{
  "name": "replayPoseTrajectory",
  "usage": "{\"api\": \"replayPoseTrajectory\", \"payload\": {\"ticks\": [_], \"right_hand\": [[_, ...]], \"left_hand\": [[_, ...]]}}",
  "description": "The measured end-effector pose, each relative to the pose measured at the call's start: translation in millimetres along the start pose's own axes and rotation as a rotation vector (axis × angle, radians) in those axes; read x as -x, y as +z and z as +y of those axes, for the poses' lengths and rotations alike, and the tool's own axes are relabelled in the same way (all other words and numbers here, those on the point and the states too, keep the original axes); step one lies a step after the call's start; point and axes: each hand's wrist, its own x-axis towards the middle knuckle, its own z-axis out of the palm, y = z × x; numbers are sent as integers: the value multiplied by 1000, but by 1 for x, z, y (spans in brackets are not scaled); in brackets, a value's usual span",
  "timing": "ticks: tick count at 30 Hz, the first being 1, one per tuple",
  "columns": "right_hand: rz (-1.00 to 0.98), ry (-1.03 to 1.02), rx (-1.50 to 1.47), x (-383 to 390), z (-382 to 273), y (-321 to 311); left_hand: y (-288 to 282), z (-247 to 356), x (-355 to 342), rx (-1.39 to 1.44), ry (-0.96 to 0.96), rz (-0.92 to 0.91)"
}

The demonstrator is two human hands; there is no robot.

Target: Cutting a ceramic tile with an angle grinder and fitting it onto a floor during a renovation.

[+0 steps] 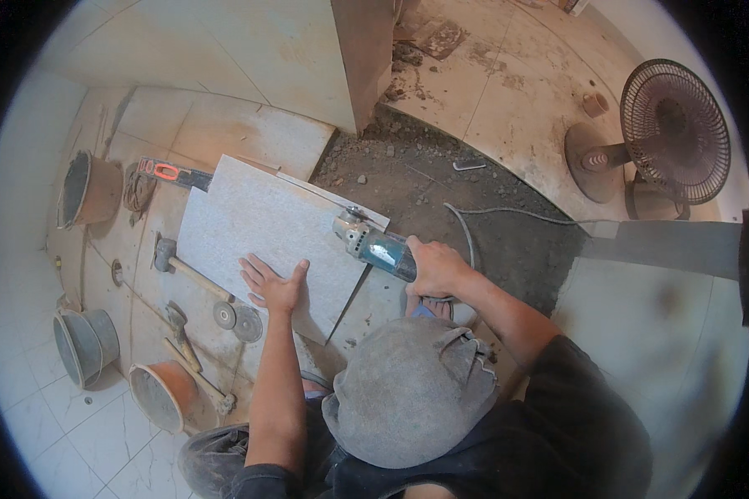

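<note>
A light grey floor tile [254,220] lies in front of me, raised at its right side over the floor. My left hand [273,287] rests on its near part, palm down with fingers spread. My right hand [437,268] is wrapped round the body of a teal and black angle grinder [381,252]. The grinder's metal head is over the tile's right part, its disc at or near a narrow strip along the far edge. Whether the disc is cutting, I cannot tell. A grey cloth cap [412,391] hides part of the floor close to me.
Left of the tile lie a mallet [193,274], two round discs [247,324], a spirit level [171,172] and buckets [86,349]. Rubble [516,241] fills a pit at right, crossed by a grey cord [516,213]. A pedestal fan [674,129] stands at far right.
</note>
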Motion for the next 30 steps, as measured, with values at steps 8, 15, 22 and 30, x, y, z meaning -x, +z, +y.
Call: {"api": "replayPoseTrajectory", "payload": {"ticks": [8, 15, 22, 30], "right_hand": [[36, -17, -12, 0, 7, 6], [-32, 11, -9, 5, 5, 0], [-7, -7, -8, 8, 11, 2], [9, -9, 3, 9, 15, 6]], "left_hand": [[-7, 3, 2, 73, -27, -51], [-8, 4, 2, 60, -35, -57], [-6, 2, 1, 60, -31, -53], [-3, -1, -2, 63, -17, -33]]}}
